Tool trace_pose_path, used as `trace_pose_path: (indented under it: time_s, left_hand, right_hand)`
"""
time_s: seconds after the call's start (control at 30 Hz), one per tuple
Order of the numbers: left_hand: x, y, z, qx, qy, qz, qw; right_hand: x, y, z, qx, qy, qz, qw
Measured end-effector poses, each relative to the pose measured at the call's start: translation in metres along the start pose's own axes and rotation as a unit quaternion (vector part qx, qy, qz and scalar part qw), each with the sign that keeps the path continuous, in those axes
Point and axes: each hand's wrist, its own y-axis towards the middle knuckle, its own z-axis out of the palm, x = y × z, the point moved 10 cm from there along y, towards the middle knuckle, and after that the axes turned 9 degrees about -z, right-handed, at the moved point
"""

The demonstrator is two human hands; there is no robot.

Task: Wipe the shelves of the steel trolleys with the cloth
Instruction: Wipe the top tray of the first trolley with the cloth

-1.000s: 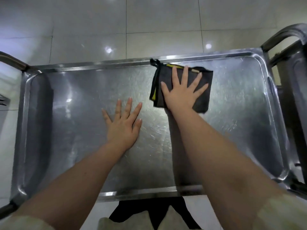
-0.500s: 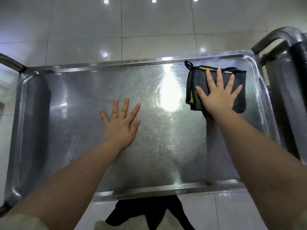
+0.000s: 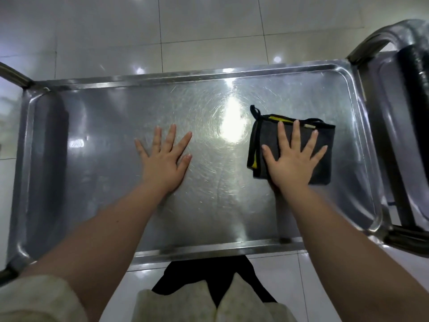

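The steel trolley's top shelf (image 3: pixel 111 126) fills the view, a shallow tray with a raised rim. A folded dark grey cloth (image 3: pixel 325 159) with yellow trim and a small loop lies on its right half. My right hand (image 3: pixel 293 156) presses flat on the cloth with fingers spread. Left of centre, my left hand (image 3: pixel 166 156) rests flat on the bare steel, fingers straight and spread.
A second steel trolley (image 3: pixel 394 112) with a dark-wrapped handle (image 3: pixel 415 89) stands against the right side. A curved handle bar (image 3: pixel 14 76) rises at the left end. White glossy floor tiles (image 3: pixel 209 31) lie beyond the far rim.
My right hand slid the cloth from the far middle of the shelf to the right, then drew it back towards me. The left hand stayed pressed in place.
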Motion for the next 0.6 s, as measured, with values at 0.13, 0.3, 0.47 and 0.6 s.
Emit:
trace_pose_path:
  time_s: [0.13,0.3,0.47,0.6]
  left_hand:
    - [-0.002,0.0,0.0,-0.003,0.01,-0.004,1.0]
    - [-0.017,-0.015,-0.022,-0.034,0.013,0.028,0.999]
    - [-0.073,-0.103,-0.045,-0.082,-0.147,0.14,0.976]
    - [-0.118,-0.173,-0.013,-0.056,-0.131,0.257,0.956]
  right_hand:
    - [0.074,-0.06,0.026,0.061,-0.022,-0.103,0.993]
    - [0.12,-0.118,0.044,0.116,-0.028,-0.225,0.967]
    - [0.075,-0.137,0.021,0.12,0.015,-0.416,0.901]
    - [0.037,-0.142,0.005,0.073,0.023,-0.418,0.905]
